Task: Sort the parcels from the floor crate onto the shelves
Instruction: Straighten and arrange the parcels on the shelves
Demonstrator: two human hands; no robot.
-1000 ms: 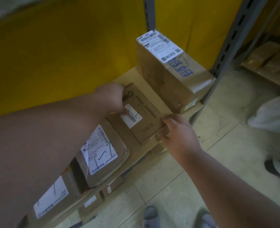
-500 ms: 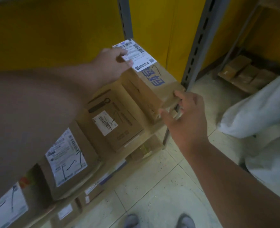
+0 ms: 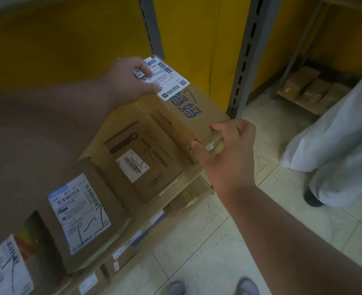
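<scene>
Tall parcel (image 3: 188, 116) at the shelf (image 3: 199, 177) end: left hand (image 3: 131, 78) grips its far top corner, right hand (image 3: 226, 145) pinches the near corner, probably squaring it beside the flat parcel (image 3: 137, 156).

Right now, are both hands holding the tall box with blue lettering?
Yes, the left hand grips its labelled top and the right hand its near corner.

Both my arms reach forward toward the tall parcel (image 3: 188, 116). My left hand (image 3: 129, 79) lies on its far top corner, thumb pressed over the top. My right hand (image 3: 226, 150) pinches its near lower corner, fingers curled.
</scene>
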